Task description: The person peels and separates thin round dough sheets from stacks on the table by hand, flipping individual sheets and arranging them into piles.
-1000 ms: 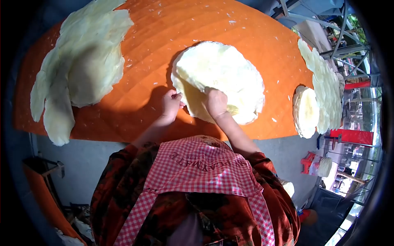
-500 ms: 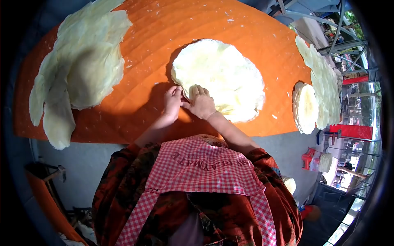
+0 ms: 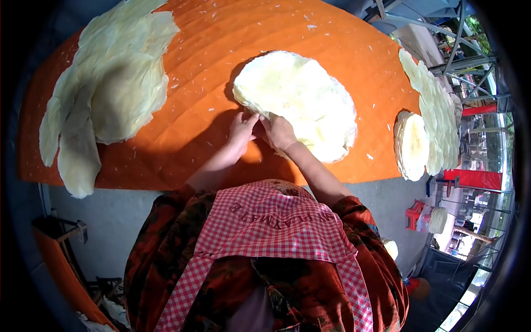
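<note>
Two bare hands work at one round stack of thin, cream-white sheets [image 3: 298, 99], which lies at the middle of one orange, cloth-covered table [image 3: 202, 61]; its layers are too fine to count. Three further groups of similar sheets are present: one broad overlapping spread [image 3: 119, 52] at the left, one smaller round stack [image 3: 411, 145] at the right, and one long overlapping spread [image 3: 440, 119] beside it. Both forearms reach forward and converge. The left hand [image 3: 241, 131] and right hand [image 3: 279, 133] meet at the stack's near left edge, fingers bent, fingertips close together; whether either pinches a sheet cannot be told. One red-and-white checked apron [image 3: 271, 227] covers the person's front.
</note>
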Demonstrator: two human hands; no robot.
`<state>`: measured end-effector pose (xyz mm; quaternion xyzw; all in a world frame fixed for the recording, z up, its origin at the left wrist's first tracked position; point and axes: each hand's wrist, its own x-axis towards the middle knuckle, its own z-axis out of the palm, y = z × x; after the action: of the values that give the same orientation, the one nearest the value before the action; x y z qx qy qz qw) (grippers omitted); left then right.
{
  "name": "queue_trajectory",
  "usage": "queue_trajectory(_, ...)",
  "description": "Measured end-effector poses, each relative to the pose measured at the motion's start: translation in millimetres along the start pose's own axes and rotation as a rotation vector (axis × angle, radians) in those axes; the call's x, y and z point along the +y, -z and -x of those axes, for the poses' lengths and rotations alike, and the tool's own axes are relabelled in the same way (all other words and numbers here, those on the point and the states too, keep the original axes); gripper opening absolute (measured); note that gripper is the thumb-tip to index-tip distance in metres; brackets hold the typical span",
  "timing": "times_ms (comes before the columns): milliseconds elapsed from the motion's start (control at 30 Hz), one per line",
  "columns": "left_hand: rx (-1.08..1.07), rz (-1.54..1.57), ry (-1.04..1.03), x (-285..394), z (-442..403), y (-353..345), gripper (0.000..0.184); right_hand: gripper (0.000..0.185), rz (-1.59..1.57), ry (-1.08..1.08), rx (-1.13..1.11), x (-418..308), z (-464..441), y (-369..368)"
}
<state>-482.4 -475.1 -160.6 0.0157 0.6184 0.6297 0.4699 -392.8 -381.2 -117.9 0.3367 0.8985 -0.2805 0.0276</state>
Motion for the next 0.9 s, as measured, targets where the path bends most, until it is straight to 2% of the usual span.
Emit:
queue_trajectory(133,-0.048,-0.022,-0.038,-1.3,-10.9,-4.4,0.037,0.042,-0.069,-0.030,-0.068,9.9,-4.7,3.3)
queue_trajectory(267,-0.009,-0.091,-0.005,-8.0,-29.7,-5.5,0.023,0.041,-0.107,-0.049,-0.119,10.8,-6.0,8.6)
queue_trajectory(333,0.008,-0.080,0.013,-4.8,-31.8,-8.2,0.018,0.039,-0.072,0.010,-0.075,8.3,-4.0,7.1)
queue_trajectory(433,0.059,0.022,0.047,-1.7,-27.2,-10.8,0.015,0.036,-0.004,0.042,-0.036,0.8,1.0,2.9)
queue_trajectory(567,-0.030,0.010,-0.166,-45.1,-61.9,11.1,0.022,0.037,0.063,0.061,0.029,-7.1,2.6,-8.2)
queue_trajectory(667,-0.135,0.206,-0.072,-17.8,-28.7,10.7,0.024,0.045,0.090,0.104,0.122,-5.2,1.5,-20.2)
queue_trajectory(833,-0.161,0.155,-0.070,-22.7,-35.9,17.0,0.016,0.046,0.133,0.102,0.103,-5.9,-3.5,-25.0)
queue_trajectory(900,-0.172,0.130,-0.086,-37.5,-49.7,23.9,0.014,0.035,0.000,0.013,0.161,-13.6,-4.4,-7.1)
